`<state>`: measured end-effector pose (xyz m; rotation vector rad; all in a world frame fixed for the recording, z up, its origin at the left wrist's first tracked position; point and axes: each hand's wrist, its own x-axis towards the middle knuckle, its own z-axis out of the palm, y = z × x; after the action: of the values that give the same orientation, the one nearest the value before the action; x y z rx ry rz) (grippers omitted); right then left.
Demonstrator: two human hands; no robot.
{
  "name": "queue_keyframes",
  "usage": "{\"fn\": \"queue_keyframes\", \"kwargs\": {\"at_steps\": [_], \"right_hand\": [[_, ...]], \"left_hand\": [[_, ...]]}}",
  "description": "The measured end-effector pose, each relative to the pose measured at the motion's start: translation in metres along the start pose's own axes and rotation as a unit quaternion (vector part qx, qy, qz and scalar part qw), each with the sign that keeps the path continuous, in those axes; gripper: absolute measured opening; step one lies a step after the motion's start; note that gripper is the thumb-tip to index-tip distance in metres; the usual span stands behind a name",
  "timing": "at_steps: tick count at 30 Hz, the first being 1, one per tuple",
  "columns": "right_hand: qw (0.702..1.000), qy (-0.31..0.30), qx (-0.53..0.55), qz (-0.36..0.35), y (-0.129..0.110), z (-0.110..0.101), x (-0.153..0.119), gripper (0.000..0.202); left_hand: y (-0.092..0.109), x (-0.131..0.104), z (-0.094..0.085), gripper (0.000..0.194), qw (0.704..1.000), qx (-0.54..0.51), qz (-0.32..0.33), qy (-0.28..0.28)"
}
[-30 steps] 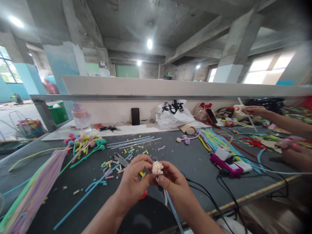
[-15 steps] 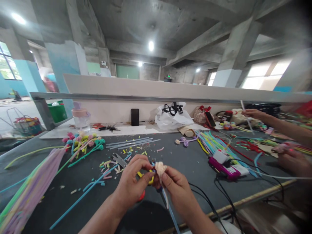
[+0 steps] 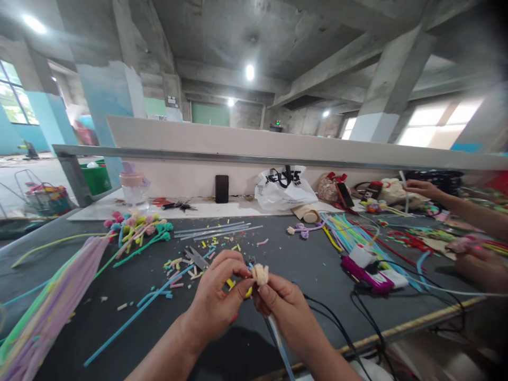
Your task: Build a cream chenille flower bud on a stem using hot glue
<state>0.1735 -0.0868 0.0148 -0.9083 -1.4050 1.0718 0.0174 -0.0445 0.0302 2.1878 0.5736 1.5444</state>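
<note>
A cream flower head of fuzzy pipe cleaner (image 3: 260, 273) is held up between my hands above the dark tabletop. My right hand (image 3: 283, 304) closes around its base with thumb and fingers. From the left, my left hand (image 3: 220, 291) pinches at the flower's edge, thumb against forefinger; the exact bit in that pinch is too small to tell. A pale blue stick (image 3: 281, 346) runs down below my right hand. Grey scissor blades (image 3: 195, 257) lie behind my left hand, which hides their handles. Yellow pieces show between my hands.
Cut pipe cleaner bits (image 3: 174, 264) and a long blue pipe cleaner (image 3: 130, 323) lie leftward, near bundled pastel pipe cleaners (image 3: 75, 296) and fuzzy flowers (image 3: 138, 227). A purple power strip (image 3: 367, 278) with cables sits right. A co-worker's hands (image 3: 420, 188) work at far right.
The cream flower has turned, so its looped petals now face upward. Its thin pale stem no longer hangs in sight beneath my right thumb. My left hand stays pinched beside it.
</note>
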Motion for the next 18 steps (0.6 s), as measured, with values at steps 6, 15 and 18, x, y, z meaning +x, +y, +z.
{"fn": "queue_keyframes", "kwargs": {"at_steps": [6, 15, 18], "right_hand": [[0.977, 0.01, -0.184, -0.105, -0.008, -0.003, -0.001, 0.027], [0.93, 0.014, -0.315, -0.188, -0.008, -0.002, -0.003, 0.025], [0.919, 0.022, -0.339, -0.198, -0.006, -0.002, -0.004, 0.025]], "left_hand": [[0.002, -0.003, -0.003, 0.013, 1.0, -0.009, 0.016, -0.014], [0.004, -0.003, -0.004, 0.009, 0.999, -0.011, 0.017, -0.025], [0.005, -0.002, -0.003, 0.007, 0.999, -0.016, -0.006, -0.029]]}}
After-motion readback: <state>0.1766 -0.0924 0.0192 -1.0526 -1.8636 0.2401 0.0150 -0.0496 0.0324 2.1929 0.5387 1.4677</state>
